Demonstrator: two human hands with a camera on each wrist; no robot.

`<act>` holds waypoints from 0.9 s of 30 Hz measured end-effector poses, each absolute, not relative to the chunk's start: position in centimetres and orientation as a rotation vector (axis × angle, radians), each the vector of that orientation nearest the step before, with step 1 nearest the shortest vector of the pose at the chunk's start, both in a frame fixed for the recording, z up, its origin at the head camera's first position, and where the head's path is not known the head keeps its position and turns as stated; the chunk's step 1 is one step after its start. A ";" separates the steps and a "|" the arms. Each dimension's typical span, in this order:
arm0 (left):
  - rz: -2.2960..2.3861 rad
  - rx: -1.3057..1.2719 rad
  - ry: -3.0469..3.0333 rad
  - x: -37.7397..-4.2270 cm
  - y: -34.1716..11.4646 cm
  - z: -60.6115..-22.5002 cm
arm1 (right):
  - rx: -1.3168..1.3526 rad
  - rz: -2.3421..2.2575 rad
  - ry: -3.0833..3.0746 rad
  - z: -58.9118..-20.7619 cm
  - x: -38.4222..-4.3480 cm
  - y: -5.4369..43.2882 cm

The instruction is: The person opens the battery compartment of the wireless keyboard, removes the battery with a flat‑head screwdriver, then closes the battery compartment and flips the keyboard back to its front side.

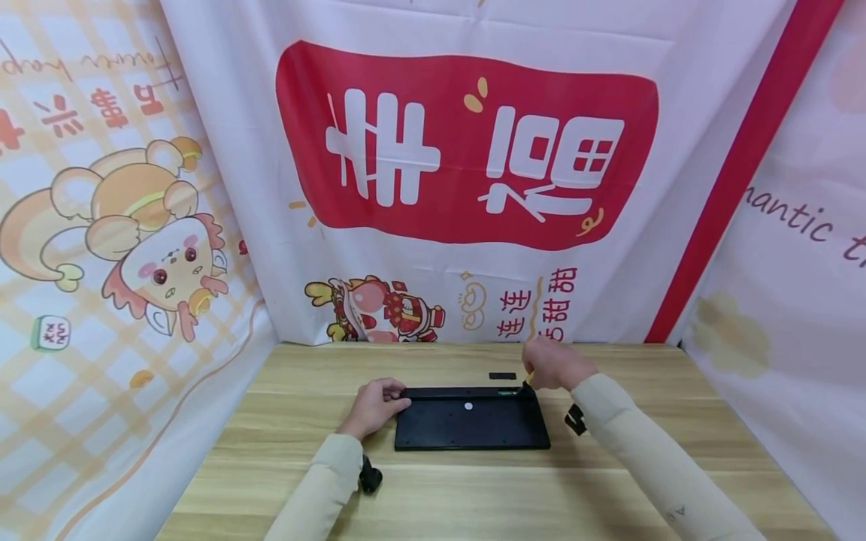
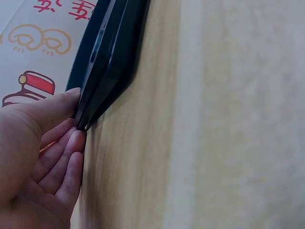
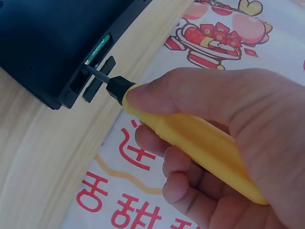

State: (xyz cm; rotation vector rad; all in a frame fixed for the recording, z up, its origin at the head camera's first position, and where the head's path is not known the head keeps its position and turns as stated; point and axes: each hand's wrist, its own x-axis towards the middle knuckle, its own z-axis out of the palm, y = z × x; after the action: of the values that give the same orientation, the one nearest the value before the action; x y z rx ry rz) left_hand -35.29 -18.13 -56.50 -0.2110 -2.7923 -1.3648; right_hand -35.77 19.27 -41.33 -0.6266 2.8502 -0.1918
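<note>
A black keyboard (image 1: 471, 430) lies underside up on the wooden table, a round white sticker (image 1: 468, 406) near its middle. My left hand (image 1: 374, 407) pinches its far left corner, thumb on top and fingers at the side, as the left wrist view shows. With my right hand (image 1: 556, 364) I grip a yellow-handled screwdriver (image 3: 195, 145), thumb along its black collar. Its thin metal shaft reaches into the uncovered battery slot at the far right edge. Inside that slot a green battery (image 3: 100, 45) shows beside the shaft.
A small black battery cover (image 1: 502, 376) lies on the table (image 1: 433, 496) just behind the keyboard. Printed cloth hangs close behind the table (image 1: 467, 150) and along both sides. Each wrist carries a black camera.
</note>
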 end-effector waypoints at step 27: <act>-1.265 -0.210 -2.789 -35.1 -17.9 -56.2 | -0.565 -0.793 2.665 -44.2 -38.2 25.5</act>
State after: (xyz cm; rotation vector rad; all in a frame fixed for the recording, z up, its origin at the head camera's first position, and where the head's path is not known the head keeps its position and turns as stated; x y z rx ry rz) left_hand -35.09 -17.93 -56.22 -0.2104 -2.7894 -1.2649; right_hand -38.18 25.45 -44.24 -0.5652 2.6649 -0.7926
